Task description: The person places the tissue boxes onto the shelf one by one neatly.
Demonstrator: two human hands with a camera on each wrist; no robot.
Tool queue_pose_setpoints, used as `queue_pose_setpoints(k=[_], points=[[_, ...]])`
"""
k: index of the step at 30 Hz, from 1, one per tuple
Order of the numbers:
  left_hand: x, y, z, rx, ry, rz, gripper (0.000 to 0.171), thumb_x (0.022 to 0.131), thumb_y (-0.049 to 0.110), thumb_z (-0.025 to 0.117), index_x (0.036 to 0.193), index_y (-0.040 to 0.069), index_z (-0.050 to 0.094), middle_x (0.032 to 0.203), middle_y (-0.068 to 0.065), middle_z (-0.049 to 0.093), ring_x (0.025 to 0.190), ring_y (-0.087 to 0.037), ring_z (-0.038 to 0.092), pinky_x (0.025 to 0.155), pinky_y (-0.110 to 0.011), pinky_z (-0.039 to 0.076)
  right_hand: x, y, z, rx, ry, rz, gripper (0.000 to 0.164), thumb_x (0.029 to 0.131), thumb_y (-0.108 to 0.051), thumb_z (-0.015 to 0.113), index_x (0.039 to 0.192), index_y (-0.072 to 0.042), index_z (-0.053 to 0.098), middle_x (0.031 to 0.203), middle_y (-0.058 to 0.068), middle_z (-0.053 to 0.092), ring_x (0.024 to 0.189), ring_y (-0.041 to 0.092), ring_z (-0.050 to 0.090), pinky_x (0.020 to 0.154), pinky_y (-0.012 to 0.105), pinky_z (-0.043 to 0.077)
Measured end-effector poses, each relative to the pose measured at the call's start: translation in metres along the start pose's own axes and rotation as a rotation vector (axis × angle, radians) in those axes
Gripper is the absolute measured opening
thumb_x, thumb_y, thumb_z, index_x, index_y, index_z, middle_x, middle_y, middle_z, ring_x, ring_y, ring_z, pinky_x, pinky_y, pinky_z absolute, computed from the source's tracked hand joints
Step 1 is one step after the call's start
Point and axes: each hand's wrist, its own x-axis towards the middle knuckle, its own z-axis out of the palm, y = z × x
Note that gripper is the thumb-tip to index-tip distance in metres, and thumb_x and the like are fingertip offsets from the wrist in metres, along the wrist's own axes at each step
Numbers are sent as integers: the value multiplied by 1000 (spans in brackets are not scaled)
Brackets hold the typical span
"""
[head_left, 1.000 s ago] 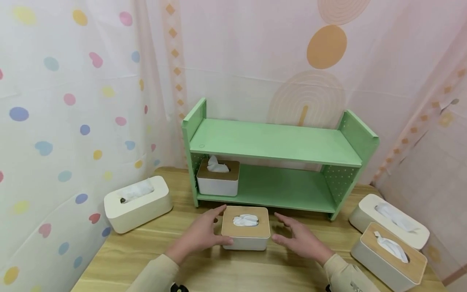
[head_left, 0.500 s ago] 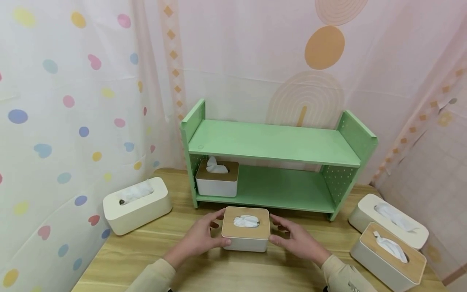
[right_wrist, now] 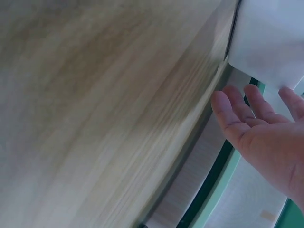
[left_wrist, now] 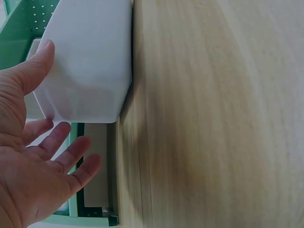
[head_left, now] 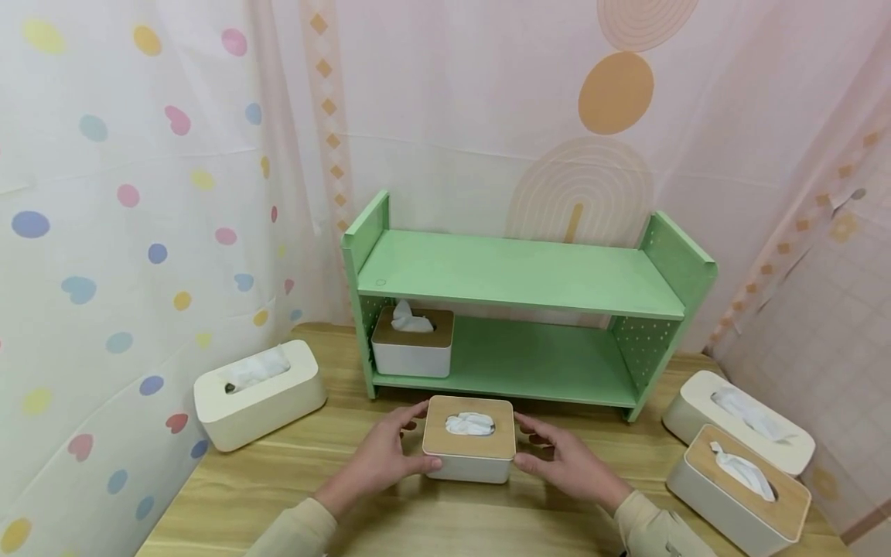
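A white tissue box [head_left: 468, 469] with a light wood lid and white tissue in its oval slot sits on the table between both hands. My left hand [head_left: 379, 456] holds its left side, thumb at the front corner and index finger near the rear corner. On the opposite side, my right hand [head_left: 567, 462] holds the box with thumb and index finger in the same way. The left wrist view shows the thumb against the box's wall [left_wrist: 90, 61], while the lower fingers stand apart from it. In the right wrist view an index fingertip touches the box [right_wrist: 270, 47].
Behind the box stands a green two-tier shelf [head_left: 515, 267]. A brown-lidded tissue box [head_left: 412, 358] occupies its lower left. A cream tissue box [head_left: 267, 410] lies left on the wooden table [head_left: 278, 472]. At right are another cream box [head_left: 685, 414] and a wood-lidded box [head_left: 724, 495].
My right hand has come in leftward from beside the box and now touches it. The left hand stays at its side. The view has shifted slightly.
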Motion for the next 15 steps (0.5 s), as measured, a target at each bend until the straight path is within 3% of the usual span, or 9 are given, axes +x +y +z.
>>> queue_pose_setpoints(k=[8,15], points=[[-2,1,1,41,52,7,93,74,39,100,153,11,59,155,-20,56,143,-47,52,114,-67,46,-1,-1,3,15,21,2,74,103,-44,71,163,-11,45,157,24,56,136,45,60,109,60,53],[-3,1,3,58,46,21,92,75,43,98,152,8,61,157,-18,55,146,-48,48,116,-69,43,-3,0,4,3,48,-9,77,101,-44,74,163,-9,45,162,26,48,134,46,61,109,61,52]])
